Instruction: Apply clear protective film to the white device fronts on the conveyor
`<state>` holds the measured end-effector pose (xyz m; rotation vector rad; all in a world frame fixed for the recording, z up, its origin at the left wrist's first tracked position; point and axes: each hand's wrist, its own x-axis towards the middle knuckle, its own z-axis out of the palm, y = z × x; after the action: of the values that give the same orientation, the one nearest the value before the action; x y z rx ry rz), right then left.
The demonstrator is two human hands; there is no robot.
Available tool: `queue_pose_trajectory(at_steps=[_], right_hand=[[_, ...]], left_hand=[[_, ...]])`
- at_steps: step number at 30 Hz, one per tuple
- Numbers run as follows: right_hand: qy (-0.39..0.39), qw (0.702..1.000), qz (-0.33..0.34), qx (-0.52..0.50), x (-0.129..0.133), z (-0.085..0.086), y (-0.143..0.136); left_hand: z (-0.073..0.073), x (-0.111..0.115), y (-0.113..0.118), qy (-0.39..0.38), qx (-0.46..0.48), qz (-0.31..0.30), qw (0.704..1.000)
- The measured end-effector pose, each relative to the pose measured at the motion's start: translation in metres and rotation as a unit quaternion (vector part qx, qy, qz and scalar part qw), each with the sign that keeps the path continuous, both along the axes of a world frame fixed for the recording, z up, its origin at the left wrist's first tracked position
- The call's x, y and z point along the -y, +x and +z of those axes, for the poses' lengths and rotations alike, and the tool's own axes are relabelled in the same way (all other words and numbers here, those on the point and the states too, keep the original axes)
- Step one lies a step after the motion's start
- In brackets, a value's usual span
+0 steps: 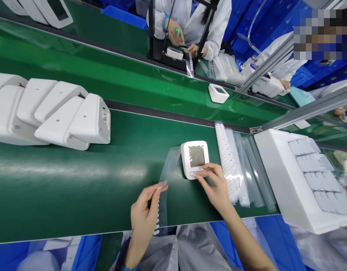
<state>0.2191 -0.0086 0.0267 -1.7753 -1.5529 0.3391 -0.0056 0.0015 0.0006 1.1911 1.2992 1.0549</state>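
Note:
On the green tabletop lies a white device with a grey screen, screen facing up. My right hand touches the device's lower edge near its buttons, thumb and fingers close together; whether anything small is between them is hidden. To the left, my left hand pinches something small and pale at its fingertips, over a clear plastic strip. The strip runs from beside the device down to the table's front edge, with small white pieces along its lower left side.
White housings are piled at the left. Right of the device lie strips with white pieces and a white foam box. Behind a rail, a small white device sits on the green belt; a co-worker's hands work beyond.

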Motion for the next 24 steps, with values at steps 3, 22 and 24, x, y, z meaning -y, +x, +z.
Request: queue_pose_trajectory(at_steps=[3,22,24], right_hand=[[0.011,0.998,0.040,0.038,-0.001,-0.005,0.003],[-0.120,0.988,0.073,-0.066,-0.009,0.023,0.007],[-0.174,0.979,0.085,-0.059,-0.014,0.030,0.007]], left_hand=[[0.000,0.000,0.000,0.003,-0.001,-0.001,1.000],[0.003,0.000,0.000,-0.006,-0.009,-0.006,1.000],[0.003,0.000,0.000,-0.006,-0.013,-0.007,1.000]])
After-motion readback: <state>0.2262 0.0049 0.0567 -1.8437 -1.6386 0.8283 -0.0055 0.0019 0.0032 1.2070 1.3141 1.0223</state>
